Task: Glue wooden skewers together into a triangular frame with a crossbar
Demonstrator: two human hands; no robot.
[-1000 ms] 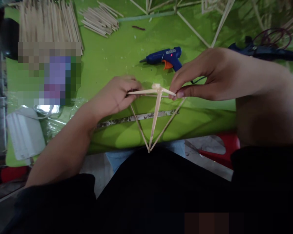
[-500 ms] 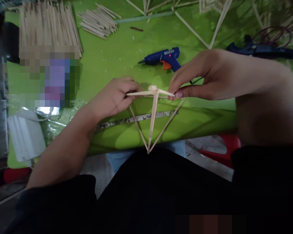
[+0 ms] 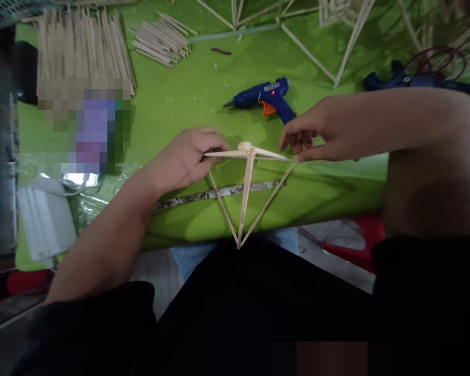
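Note:
A frame of thin wooden sticks (image 3: 247, 193), glued into a pyramid-like shape, juts over the table's near edge with one pointed corner towards me. My left hand (image 3: 198, 156) is closed round its left corner, where the fingers partly hide the joint. At the opposite corner, my right hand (image 3: 303, 141) has its fingers apart; the thumb tip is at the stick ends, and whether it touches them I cannot tell. Beyond the frame lies a blue glue gun (image 3: 260, 94) with an orange trigger and a lit red light, its handle close behind my right fingers.
A large bundle of sticks (image 3: 84, 49) and a smaller pile of short sticks (image 3: 162, 39) lie at the back left. Other stick frames (image 3: 309, 55) stand behind. A white box-shaped device (image 3: 47, 219) with a cable sits at left; a patterned strip (image 3: 223, 191) runs under the frame.
My right hand has loosened its pinch on the frame's right side, fingers spreading and shifting slightly right. My left hand keeps its hold. The view has shifted slightly.

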